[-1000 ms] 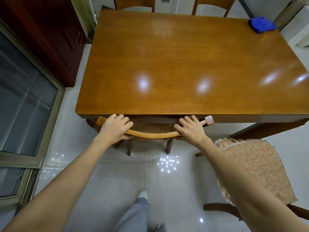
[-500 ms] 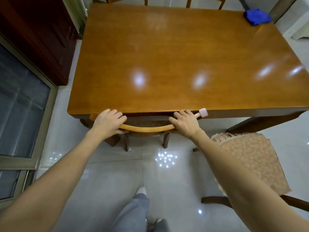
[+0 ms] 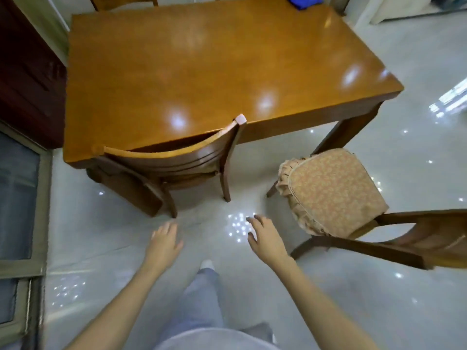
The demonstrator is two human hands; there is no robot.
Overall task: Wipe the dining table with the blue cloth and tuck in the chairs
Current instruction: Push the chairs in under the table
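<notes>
The glossy wooden dining table [image 3: 202, 72] fills the upper middle. A wooden chair [image 3: 177, 157] stands pushed under its near edge, backrest against the tabletop. A second chair with a floral cushion [image 3: 331, 190] stands pulled out at the right, its backrest toward the lower right. The blue cloth [image 3: 302, 0] lies crumpled at the table's far right corner, cut off by the frame. My left hand [image 3: 164, 242] and my right hand [image 3: 265, 236] hover over the floor, both open and holding nothing, apart from either chair.
A dark wooden cabinet [image 3: 27, 79] stands left of the table, with a glass sliding door [image 3: 17, 198] below it. Two more chair backs [image 3: 121, 0] show at the table's far side. White tiled floor [image 3: 379, 299] lies around my legs.
Both hands have let go of the near chair's backrest and pulled back toward me. The view has stepped back and turned, so the cushioned chair shows more fully.
</notes>
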